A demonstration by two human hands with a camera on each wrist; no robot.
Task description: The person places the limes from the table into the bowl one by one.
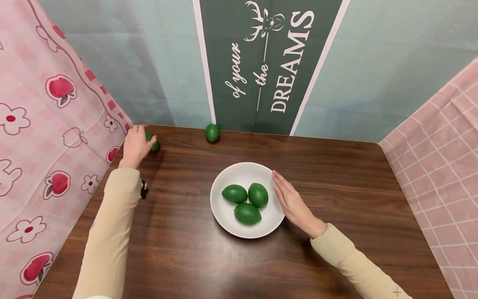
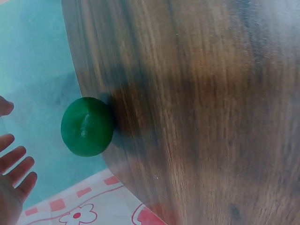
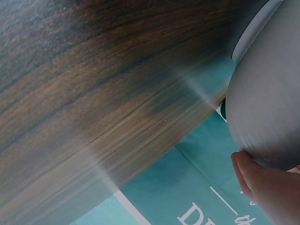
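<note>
At the table's far left corner, my left hand (image 1: 136,145) is beside a green lime (image 1: 154,143). The left wrist view shows that lime (image 2: 87,126) apart from the spread fingertips (image 2: 27,183). My right hand (image 1: 295,207) rests against the right side of a white bowl (image 1: 248,172) with its fingers straight. Inside lie three limes, one at left (image 1: 234,194), one at right (image 1: 258,195) and one in front (image 1: 247,214). From the right wrist, fingertips (image 3: 246,164) touch the bowl's outer wall (image 3: 267,89).
Another lime (image 1: 212,133) sits at the back edge of the brown wooden table (image 1: 179,249). Behind it hangs a blue-green cloth (image 1: 175,62) with lettering. Pink patterned cloths flank the left (image 1: 37,137) and right (image 1: 448,166).
</note>
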